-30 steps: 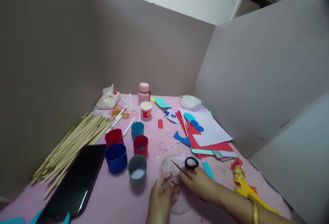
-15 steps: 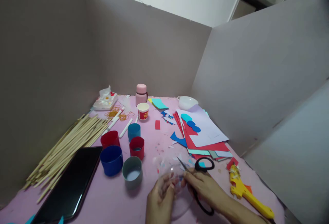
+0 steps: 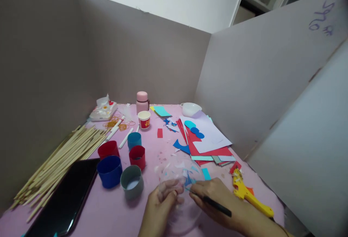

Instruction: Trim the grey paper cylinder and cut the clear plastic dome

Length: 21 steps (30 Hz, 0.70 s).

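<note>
Near the front of the pink table, my left hand (image 3: 161,206) is closed on a clear, round, see-through plastic piece (image 3: 187,215); its exact kind is hard to make out. My right hand (image 3: 210,195) grips black-handled scissors (image 3: 217,206), seen edge-on, with the point aimed left at the plastic beside my left fingertips. Whether the tip touches the plastic, I cannot tell. Left of my hands stands a grey-green paper ring (image 3: 132,182), with a dark blue ring (image 3: 110,171), two red rings, one of them (image 3: 137,157), and a light blue ring (image 3: 134,141).
A yellow glue gun (image 3: 248,195) lies at the right. Behind it are stacked coloured sheets (image 3: 214,135). Wooden sticks (image 3: 59,160) and a black phone (image 3: 62,197) lie left. Farther back stand a paper cup (image 3: 144,120), pink flask (image 3: 142,102) and white bowl (image 3: 191,109).
The scissors have turned in my right hand: their open loops showed before, now they appear edge-on. The view has swung slightly right. My left hand still grips the clear plastic.
</note>
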Each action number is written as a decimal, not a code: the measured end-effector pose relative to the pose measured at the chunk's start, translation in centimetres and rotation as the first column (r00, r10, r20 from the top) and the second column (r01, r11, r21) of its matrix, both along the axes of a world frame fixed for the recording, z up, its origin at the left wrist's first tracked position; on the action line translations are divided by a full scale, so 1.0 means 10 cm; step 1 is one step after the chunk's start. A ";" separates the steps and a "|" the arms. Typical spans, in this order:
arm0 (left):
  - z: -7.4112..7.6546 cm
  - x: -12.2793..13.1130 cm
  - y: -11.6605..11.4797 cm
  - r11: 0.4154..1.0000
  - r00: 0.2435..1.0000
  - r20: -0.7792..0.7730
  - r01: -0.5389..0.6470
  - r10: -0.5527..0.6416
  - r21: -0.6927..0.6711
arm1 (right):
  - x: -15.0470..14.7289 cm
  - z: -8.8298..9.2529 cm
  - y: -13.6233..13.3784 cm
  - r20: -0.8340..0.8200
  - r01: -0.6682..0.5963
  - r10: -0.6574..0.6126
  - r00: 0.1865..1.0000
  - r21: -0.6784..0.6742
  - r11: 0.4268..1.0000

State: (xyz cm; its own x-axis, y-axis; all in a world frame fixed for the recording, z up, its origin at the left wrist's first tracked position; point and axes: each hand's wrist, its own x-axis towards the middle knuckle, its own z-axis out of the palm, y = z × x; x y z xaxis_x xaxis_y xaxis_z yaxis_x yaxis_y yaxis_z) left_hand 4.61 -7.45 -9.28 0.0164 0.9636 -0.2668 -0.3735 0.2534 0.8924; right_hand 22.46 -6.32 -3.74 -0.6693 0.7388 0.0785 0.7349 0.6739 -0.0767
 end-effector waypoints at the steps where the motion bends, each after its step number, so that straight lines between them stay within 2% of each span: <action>1: 0.02 0.00 0.00 1.000 1.000 -0.002 0.011 -0.011 0.006 | 0.02 0.00 0.01 0.029 -0.030 0.030 0.999 0.014 0.999; 7: 0.13 0.00 -0.02 0.998 0.998 -0.015 0.057 -0.057 0.002 | 0.12 -0.02 0.03 0.184 -0.162 0.142 0.973 0.099 0.982; 14: 0.11 0.00 -0.04 0.996 0.995 0.045 0.092 -0.092 -0.007 | 0.09 0.21 -0.04 0.390 -0.370 0.267 0.881 0.219 0.903; 15: 0.11 -0.01 -0.03 0.995 0.993 0.055 0.100 -0.100 0.000 | 0.09 0.20 -0.03 0.388 -0.371 0.269 0.881 0.215 0.904; 17: 0.11 -0.02 -0.02 0.994 0.992 0.062 0.108 -0.109 0.024 | 0.10 0.15 -0.01 0.290 -0.305 0.254 0.923 0.147 0.941; 19: 0.12 -0.04 -0.01 0.993 0.993 0.051 0.102 -0.104 0.055 | 0.10 0.07 0.00 0.120 -0.188 0.183 0.976 0.039 0.981; 21: 0.13 -0.06 0.00 0.993 0.995 0.032 0.092 -0.094 0.079 | 0.09 0.01 -0.01 -0.019 -0.086 0.085 0.996 -0.043 0.995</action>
State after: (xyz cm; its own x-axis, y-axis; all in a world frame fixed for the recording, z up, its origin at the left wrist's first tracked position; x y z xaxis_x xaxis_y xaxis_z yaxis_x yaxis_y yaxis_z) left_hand 4.04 -7.47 -7.98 0.1152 0.9751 -0.1895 -0.3833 0.2196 0.8971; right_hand 23.34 -6.47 -3.64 -0.7288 0.6822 0.0596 0.6733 0.7297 -0.1191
